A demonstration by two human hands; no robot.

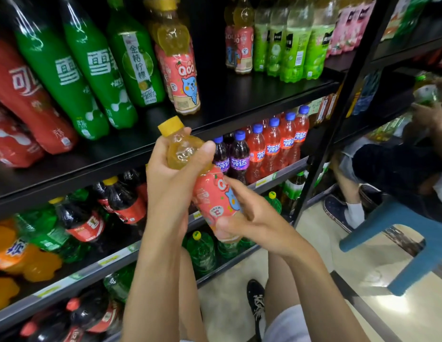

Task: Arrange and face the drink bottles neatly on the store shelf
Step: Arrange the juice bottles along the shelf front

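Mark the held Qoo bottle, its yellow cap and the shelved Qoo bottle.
held Qoo bottle (210, 198), head view, pink label
yellow cap (171, 125), head view, cap's side
shelved Qoo bottle (185, 81), head view, label front

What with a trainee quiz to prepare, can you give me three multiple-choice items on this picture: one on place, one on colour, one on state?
1. Where does the other Qoo bottle, matching the held bottle, stand?
A. in a cart
B. on the upper shelf, right of the green kumquat-lemon bottle
C. in a fridge

2. The held bottle's cap is:
A. blue
B. red
C. yellow

3. The held bottle is:
A. gripped by both hands, tilted
B. upright on a counter
C. lying in a cart

Key:
1 B, it stands beside the green bottle.
2 C, the yellow cap shows above the left hand.
3 A, the left hand grips its top and the right hand its lower label.
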